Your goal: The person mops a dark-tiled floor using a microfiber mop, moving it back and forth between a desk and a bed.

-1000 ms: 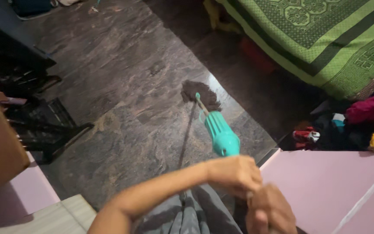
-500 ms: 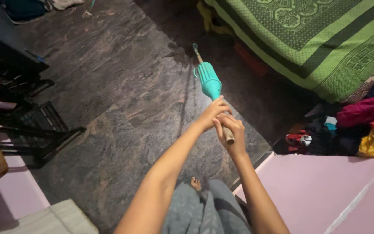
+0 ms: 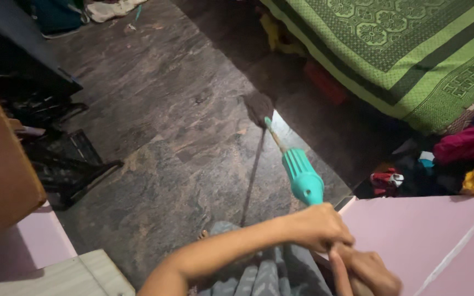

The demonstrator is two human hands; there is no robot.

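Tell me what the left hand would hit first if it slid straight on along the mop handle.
The left hand would first meet the teal plastic sleeve just ahead of it on the handle; beyond that lies the dark mop head on the stone floor. Depth is hard to judge.

Teal-handled mop [image 3: 302,175] slanted over dark stone floor, head seemingly touching.

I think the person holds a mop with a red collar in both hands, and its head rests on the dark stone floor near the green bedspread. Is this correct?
Not quite: the collar on the mop is teal, not red, as the head view shows. The rest holds: the left hand and right hand grip the handle, and the mop head rests on the dark stone floor near the green bedspread.
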